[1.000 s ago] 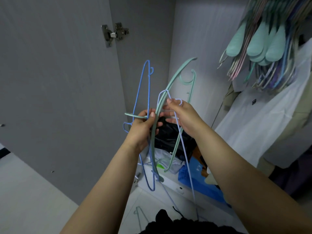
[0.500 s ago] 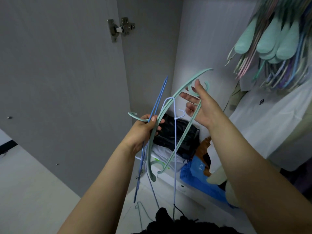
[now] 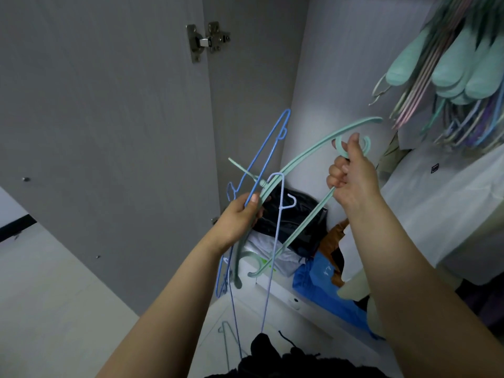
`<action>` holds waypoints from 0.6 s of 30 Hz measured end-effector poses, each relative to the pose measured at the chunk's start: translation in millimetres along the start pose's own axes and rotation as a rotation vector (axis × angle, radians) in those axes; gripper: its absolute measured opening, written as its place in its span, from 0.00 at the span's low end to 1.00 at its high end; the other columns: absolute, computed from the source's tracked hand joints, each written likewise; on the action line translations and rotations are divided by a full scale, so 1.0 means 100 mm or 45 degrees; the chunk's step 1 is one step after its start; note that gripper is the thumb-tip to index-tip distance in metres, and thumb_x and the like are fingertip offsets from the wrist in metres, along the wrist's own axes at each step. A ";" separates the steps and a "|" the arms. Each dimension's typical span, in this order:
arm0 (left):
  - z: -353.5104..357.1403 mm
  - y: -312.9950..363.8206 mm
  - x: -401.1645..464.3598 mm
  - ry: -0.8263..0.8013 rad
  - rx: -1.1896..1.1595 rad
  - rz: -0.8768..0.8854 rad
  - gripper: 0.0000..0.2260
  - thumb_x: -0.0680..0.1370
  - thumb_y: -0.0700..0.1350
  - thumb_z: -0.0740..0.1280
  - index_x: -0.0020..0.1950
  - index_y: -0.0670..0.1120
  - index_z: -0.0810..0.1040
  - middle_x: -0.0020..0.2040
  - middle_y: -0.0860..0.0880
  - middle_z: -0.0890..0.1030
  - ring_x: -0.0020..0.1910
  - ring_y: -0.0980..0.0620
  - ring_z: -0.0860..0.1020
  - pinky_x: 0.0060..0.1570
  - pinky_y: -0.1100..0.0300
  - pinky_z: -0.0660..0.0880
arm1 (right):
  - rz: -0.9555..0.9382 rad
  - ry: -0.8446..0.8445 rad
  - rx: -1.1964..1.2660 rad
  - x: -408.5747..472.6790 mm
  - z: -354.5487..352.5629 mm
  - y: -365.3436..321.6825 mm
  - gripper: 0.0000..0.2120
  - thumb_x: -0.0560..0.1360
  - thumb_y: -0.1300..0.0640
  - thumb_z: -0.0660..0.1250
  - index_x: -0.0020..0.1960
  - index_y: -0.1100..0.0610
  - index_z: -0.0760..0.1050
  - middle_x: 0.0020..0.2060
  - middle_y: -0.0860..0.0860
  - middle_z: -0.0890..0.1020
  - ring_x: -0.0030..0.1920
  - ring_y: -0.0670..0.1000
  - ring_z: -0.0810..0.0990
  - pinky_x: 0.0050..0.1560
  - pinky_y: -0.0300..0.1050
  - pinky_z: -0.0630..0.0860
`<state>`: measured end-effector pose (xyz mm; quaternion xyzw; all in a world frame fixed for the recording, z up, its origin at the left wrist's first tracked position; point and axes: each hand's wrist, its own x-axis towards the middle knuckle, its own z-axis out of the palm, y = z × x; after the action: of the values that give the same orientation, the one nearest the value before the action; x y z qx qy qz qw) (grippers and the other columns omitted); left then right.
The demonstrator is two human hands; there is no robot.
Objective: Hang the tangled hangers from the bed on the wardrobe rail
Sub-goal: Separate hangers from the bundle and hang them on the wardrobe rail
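Observation:
I hold a tangle of hangers in front of the open wardrobe. My left hand (image 3: 241,216) grips the bunch where a blue wire hanger (image 3: 268,152), a pale lilac wire hanger (image 3: 275,241) and a mint plastic hanger (image 3: 305,156) cross. My right hand (image 3: 351,178) grips a second mint plastic hanger (image 3: 302,230) near its round hook, higher and to the right. Many hangers (image 3: 458,77) hang bunched at the top right; the rail itself is out of view.
The grey wardrobe door (image 3: 109,132) with its metal hinge (image 3: 207,40) stands open on the left. A white shirt (image 3: 441,208) hangs at right. Black, white and blue bundles (image 3: 294,214) lie on the wardrobe floor. One more hanger (image 3: 226,339) lies on the floor below.
My right hand, open half a second ago, has closed on the mint hanger by its hook and lifted it to the right. The blue hanger has swung upward in my left hand.

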<state>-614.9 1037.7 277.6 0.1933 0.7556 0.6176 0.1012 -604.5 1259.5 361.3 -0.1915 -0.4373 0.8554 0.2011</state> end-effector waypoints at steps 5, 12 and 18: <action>0.07 0.00 -0.08 0.099 -0.098 0.058 0.16 0.84 0.51 0.53 0.66 0.46 0.74 0.44 0.50 0.84 0.36 0.52 0.80 0.43 0.60 0.78 | 0.070 0.043 0.011 0.08 -0.04 -0.02 0.14 0.78 0.44 0.63 0.45 0.55 0.77 0.21 0.45 0.61 0.20 0.43 0.55 0.19 0.35 0.52; 0.11 0.12 -0.12 0.180 -0.284 0.152 0.13 0.84 0.49 0.52 0.61 0.53 0.74 0.50 0.50 0.84 0.47 0.50 0.83 0.48 0.55 0.79 | 0.175 0.047 -0.047 0.03 0.00 0.12 0.15 0.78 0.45 0.63 0.48 0.56 0.78 0.23 0.45 0.61 0.20 0.42 0.55 0.19 0.35 0.51; 0.02 0.07 -0.04 0.269 -0.795 -0.002 0.18 0.83 0.55 0.46 0.55 0.46 0.71 0.38 0.48 0.83 0.35 0.46 0.82 0.48 0.43 0.77 | 0.314 0.063 -0.069 0.07 -0.03 0.11 0.14 0.79 0.46 0.62 0.43 0.54 0.78 0.20 0.44 0.62 0.19 0.42 0.56 0.18 0.33 0.51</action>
<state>-609.4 1039.1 283.8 0.0872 0.5361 0.8361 0.0773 -611.1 1259.4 349.8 -0.2701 -0.4283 0.8565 0.1000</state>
